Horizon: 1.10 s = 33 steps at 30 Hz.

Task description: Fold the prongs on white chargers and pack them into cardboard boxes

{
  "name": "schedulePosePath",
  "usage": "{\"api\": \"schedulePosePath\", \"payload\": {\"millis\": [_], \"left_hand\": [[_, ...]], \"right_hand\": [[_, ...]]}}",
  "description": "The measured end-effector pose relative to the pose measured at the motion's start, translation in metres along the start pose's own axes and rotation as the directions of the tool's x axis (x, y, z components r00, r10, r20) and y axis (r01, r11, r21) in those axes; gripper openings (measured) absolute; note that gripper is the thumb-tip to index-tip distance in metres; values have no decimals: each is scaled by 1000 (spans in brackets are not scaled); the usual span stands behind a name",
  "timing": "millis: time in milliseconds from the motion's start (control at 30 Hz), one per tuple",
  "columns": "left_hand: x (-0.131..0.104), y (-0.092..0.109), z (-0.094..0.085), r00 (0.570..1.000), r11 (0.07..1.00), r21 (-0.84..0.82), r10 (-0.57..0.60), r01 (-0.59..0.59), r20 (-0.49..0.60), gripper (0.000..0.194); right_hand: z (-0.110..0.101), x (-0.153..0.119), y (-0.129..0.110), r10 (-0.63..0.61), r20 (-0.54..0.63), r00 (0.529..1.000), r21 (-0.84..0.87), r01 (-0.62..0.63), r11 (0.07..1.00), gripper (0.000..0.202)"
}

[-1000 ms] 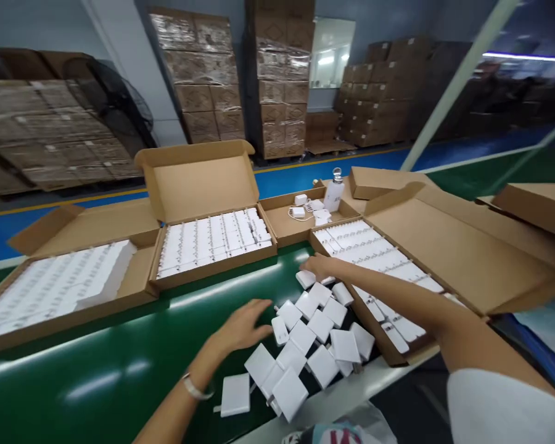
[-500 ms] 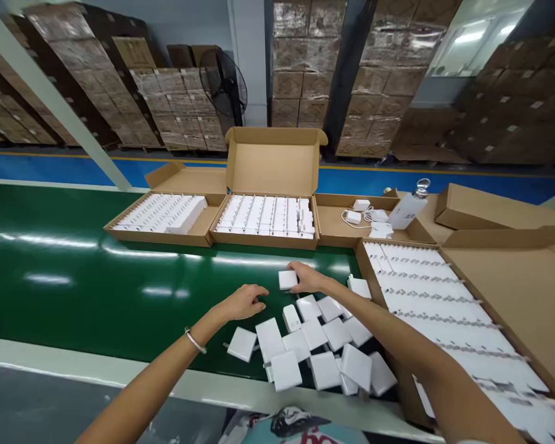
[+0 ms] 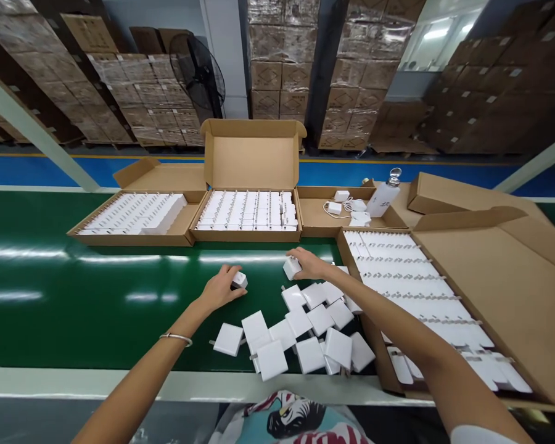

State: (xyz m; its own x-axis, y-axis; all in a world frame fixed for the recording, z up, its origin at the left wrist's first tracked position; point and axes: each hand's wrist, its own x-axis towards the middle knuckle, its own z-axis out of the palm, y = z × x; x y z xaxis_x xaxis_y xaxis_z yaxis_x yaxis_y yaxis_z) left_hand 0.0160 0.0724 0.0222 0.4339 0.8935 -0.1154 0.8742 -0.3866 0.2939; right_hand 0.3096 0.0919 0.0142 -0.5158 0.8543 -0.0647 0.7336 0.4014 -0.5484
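Between the thumb and fingers of my left hand is a white power adapter, held just over the green belt. My right hand grips a second white power adapter by its side, tilted, to the right of the first. Below both hands a loose pile of white power adapters lies on the belt, some overlapping and a few with prongs showing. A large carton packed with rows of white adapters stands under my right forearm, which hides part of it.
Across the green belt stand two open cartons of adapters, a left one and a middle one. Right of them, a shallow box holds cabled adapters and a white bottle. An open carton flap spreads at the right.
My left hand has moved up and closed on an adapter. My right hand has turned its adapter to a tilt. The whole view has shifted somewhat.
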Motion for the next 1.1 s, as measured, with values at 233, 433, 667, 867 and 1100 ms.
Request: {"api": "schedulePosePath", "payload": {"millis": [233,433,667,867,1100], "left_hand": [[-5,1,3,1000,998,68,-9,9,-1,23],[-8,14,1,994,990,86,-108,110,-27,28],[-9,50,10,975,973,57,-222,223,-24,63],[-2,30,-20,975,977,156,115,-146,192,87],[38,53,-8,858,900,-36,425,-434,290,68]], "right_hand": [[10,8,-14,-94,73,993,55,90,994,58],[16,13,-29,-84,66,994,150,74,986,61],[21,16,-57,-1,158,987,226,-35,974,76],[2,-19,-46,154,332,931,9,-167,986,44],[-22,-34,-48,56,280,958,48,-72,996,44]]}}
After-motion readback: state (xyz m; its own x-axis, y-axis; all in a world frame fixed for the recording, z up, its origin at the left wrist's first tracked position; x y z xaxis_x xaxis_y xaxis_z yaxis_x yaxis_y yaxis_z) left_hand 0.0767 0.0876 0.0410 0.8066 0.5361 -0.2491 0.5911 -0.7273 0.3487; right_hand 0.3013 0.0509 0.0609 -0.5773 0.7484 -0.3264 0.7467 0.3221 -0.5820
